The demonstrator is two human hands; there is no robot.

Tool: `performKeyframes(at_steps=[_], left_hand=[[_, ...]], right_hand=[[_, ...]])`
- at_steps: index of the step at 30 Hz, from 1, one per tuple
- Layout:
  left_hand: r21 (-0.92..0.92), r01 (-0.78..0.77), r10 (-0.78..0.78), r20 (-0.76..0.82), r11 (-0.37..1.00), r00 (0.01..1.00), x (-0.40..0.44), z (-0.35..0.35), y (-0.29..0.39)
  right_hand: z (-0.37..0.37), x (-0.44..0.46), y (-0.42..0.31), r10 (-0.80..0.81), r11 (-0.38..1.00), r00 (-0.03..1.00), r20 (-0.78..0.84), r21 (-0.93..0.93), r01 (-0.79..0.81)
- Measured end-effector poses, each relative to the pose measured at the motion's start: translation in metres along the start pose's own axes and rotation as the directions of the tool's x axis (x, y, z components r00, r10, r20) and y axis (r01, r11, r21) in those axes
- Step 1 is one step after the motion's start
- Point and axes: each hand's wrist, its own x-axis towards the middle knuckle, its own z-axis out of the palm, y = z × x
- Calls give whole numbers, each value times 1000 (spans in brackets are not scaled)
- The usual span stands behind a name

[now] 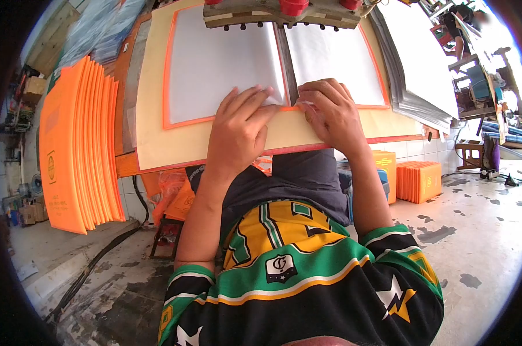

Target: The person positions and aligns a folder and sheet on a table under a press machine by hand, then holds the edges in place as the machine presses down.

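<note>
An orange-edged folder (166, 98) lies spread open on a cream board (151, 132), with a translucent plastic sheet (226, 55) over each inner side. A dark strip (286, 63) runs down its middle. My left hand (240, 127) rests at the lower edge of the left side, fingers stretched out and touching the sheet. Just right of the strip, my right hand (333, 112) has its fingers curled together at the lower edge. A bit of clear plastic (305, 102) shows between its thumb and fingers. The fingertips of this hand are partly hidden.
Above the folder hangs a metal machine head (281, 16) with red parts. A fanned stack of orange folders (79, 150) stands at the left edge. White sheets (419, 69) are piled at right. More orange folders (419, 181) sit on the floor. A person (461, 29) is far back right.
</note>
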Motion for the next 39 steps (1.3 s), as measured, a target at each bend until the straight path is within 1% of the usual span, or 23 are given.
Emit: performKeyframes(at_steps=[2, 5, 9, 12, 14, 15, 17, 20, 30, 39], left_hand=[[-57, 5, -4, 3, 998, 1000, 0, 1, -2], [-78, 10, -12, -15, 997, 1000, 2, -2, 2], [-33, -23, 23, -2, 999, 1000, 2, -3, 4], [-4, -25, 25, 1, 1000, 1000, -1, 1, 0], [-65, 23, -23, 0, 998, 1000, 1, -1, 2], [-66, 23, -23, 0, 998, 1000, 1, 0, 1], [-91, 36, -39, -30, 995, 999, 1, 2, -1], [-105, 45, -50, -46, 993, 998, 1, 2, -2], [-111, 55, -63, -64, 992, 996, 2, 3, -2], [-114, 61, -68, -57, 992, 996, 2, 3, -2]], right_hand=[[0, 0, 0, -51, 997, 998, -40, 50, 53], [-2, -1, 0, -75, 996, 997, -34, 56, 77], [-2, -1, 1, -80, 994, 996, -26, 67, 82], [0, -3, 2, -80, 995, 995, -56, 51, 83], [0, -3, 3, -11, 999, 993, -116, 43, 16], [0, -4, 4, -10, 999, 993, -115, 43, 15], [1, -5, 5, 102, 995, 969, -225, 34, -97], [2, -6, 7, 144, 989, 962, -232, 68, -132], [1, -4, 5, 135, 991, 962, -237, 52, -126], [1, -4, 5, 162, 986, 960, -228, 77, -148]])
